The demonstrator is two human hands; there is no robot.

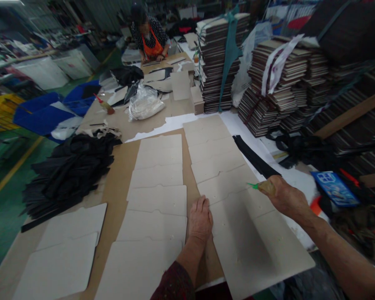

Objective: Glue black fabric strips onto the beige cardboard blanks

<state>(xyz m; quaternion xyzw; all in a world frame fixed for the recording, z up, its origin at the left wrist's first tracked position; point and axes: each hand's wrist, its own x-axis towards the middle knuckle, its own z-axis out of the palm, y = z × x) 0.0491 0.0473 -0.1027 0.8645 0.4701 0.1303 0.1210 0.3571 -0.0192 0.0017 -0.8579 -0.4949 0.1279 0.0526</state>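
My left hand (200, 218) lies flat, fingers together and stretched out, on the gap between two rows of pale cardboard panels. It touches the edge of the right row (225, 179). My right hand (283, 196) is closed around a small glue bottle with a green tip (262, 186), held just above the right row. The left row of panels (158, 183) lies overlapped like shingles on the brown table (117, 179).
A heap of black fabric pieces (70, 171) lies at the left. Tall stacks of boards (220, 62) stand at the back right. A black strip (254, 156) and a blue packet (334, 187) lie right of the panels. Another person in an orange apron (150, 39) works at the far end.
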